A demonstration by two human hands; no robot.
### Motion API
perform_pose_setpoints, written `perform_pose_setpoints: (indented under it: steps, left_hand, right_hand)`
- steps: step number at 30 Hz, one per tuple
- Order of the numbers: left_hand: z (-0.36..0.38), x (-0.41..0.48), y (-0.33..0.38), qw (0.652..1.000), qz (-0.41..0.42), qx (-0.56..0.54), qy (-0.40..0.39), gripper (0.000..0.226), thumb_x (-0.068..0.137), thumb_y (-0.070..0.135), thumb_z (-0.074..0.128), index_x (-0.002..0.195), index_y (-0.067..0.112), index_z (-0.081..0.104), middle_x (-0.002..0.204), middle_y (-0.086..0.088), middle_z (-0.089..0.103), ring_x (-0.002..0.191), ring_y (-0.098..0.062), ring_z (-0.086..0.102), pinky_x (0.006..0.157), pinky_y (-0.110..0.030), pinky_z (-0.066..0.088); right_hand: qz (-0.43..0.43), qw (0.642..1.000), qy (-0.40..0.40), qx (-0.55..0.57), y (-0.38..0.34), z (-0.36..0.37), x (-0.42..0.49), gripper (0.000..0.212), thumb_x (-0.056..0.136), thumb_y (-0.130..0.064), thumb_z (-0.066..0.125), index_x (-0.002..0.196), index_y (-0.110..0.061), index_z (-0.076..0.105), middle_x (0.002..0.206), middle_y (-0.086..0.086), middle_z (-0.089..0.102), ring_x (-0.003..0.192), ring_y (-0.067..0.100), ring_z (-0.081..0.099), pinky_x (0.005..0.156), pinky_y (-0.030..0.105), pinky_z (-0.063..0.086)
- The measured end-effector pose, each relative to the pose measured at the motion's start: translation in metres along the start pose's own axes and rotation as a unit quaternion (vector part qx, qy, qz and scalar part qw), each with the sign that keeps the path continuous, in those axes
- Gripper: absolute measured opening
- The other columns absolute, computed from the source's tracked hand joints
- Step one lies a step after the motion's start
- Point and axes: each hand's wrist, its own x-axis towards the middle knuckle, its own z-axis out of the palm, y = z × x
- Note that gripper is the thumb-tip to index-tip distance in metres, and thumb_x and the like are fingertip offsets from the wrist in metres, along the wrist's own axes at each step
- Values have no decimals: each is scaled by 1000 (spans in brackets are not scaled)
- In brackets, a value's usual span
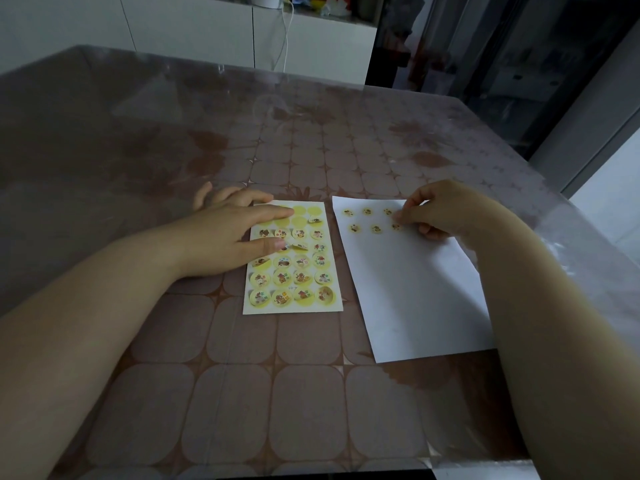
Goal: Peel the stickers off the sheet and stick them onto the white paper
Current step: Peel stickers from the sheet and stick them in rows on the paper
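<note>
The yellow paper sticker sheet (294,271) lies flat on the brown patterned table (242,375). The left hand (228,233) presses on its top part with straight fingers, grip released. Just beside the sheet lies the white paper (415,299) with six small round stickers (367,212) near its far edge. The right hand (440,213) has curled fingers touching one of them. I cannot tell if its grip holds it.

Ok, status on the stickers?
Left hand flat on sheet. Right hand at paper, touching a sticker, grip unclear. Nothing in the way.
</note>
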Motion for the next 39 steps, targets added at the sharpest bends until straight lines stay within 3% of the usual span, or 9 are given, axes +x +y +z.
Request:
perform_pose_setpoints:
  steps: [7,11,15,17,21,25,29,34,39]
  left_hand:
    - [0,-1,2,1000,0,-15,-1,78,60,77,16,133,51,26,148,13,21,139,-13,4,110,-41,-14]
    - [-2,-1,3,1000,-4,-8,-5,58,80,66,30,134,48,26,148,12,20,139,-14,3,110,-42,-14]
    - [-2,-1,5,1000,-6,-8,-8,52,85,55,37,135,47,26,149,12,19,139,-14,2,111,-42,-14]
    - [-2,-1,5,1000,-8,-7,-9,52,85,56,36,135,47,26,149,12,18,140,-14,1,111,-43,-14]
    - [-2,-1,4,1000,-13,-2,-14,53,84,56,35,135,46,27,150,11,17,140,-15,0,111,-44,-14]
    - [-1,0,4,1000,-19,4,-13,53,84,57,36,135,46,28,150,11,17,140,-16,0,110,-45,-14]
    - [-1,1,4,1000,-19,6,-15,53,83,62,35,134,47,29,149,12,17,140,-16,0,111,-46,-14]
    - [0,1,3,1000,-18,7,-12,57,79,67,33,133,48,29,149,12,18,140,-16,1,111,-46,-13]
    - [0,1,3,1000,-16,8,-9,60,76,67,28,133,49,27,149,12,18,139,-14,1,111,-44,-14]
  right_hand:
    - [-37,997,15,-59,-1,6,1,17,80,-28,70,79,-14,60,68,2,59,56,12,52,52,22,43]
    - [-196,978,56,-48,-17,25,-5,10,81,-29,67,83,-20,65,74,-7,55,64,5,48,60,21,40]
    - [-290,953,12,-83,-33,54,-10,14,80,-32,68,93,-27,70,82,-12,55,67,0,48,62,12,39]
    - [-299,950,18,-82,-36,62,-9,17,80,-32,68,95,-26,71,84,-13,54,67,-1,48,61,8,36]
    - [-320,943,47,-83,-41,67,-7,13,84,-27,65,93,-22,72,90,-9,57,71,5,49,69,20,41]
    - [-330,941,26,-63,-38,66,-7,11,87,-25,60,91,-22,70,82,-13,60,71,3,51,68,21,43]
    - [-350,936,19,-36,-38,64,-9,11,87,-22,61,92,-19,70,83,-12,62,72,-4,53,70,11,43]
    - [-369,928,32,-48,-38,61,-10,11,85,-18,64,93,-18,72,82,-12,63,72,-3,54,72,14,45]
    - [-336,942,10,-20,-34,50,-11,9,80,-13,69,88,-16,74,82,-8,68,68,-4,58,64,4,44]
